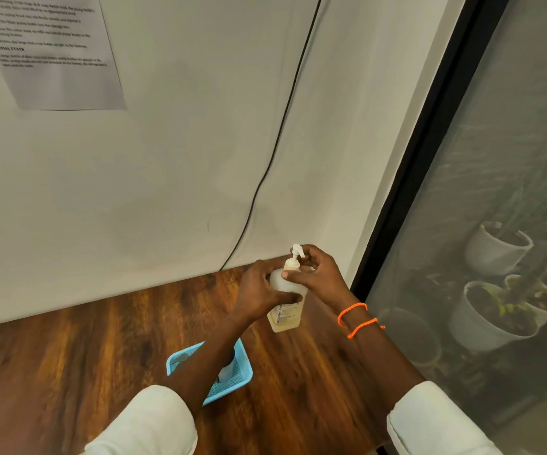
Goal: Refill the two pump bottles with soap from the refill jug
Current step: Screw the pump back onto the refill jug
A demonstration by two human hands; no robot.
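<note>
A translucent pump bottle (286,315) with yellowish soap in its lower part stands on the wooden table (68,366) near the wall. My left hand (259,292) grips the bottle's body from the left. My right hand (318,274) holds the white pump head (296,254) at the neck. Another bottle (228,367) stands in a blue basket (242,356) nearer to me, mostly hidden by my left forearm. The refill jug is not in view.
A white wall with a taped paper sheet (52,50) and a black cable (278,139) runs behind the table. A dark-framed glass pane (495,192) stands on the right, with potted plants behind it. The table's right edge is beside that frame.
</note>
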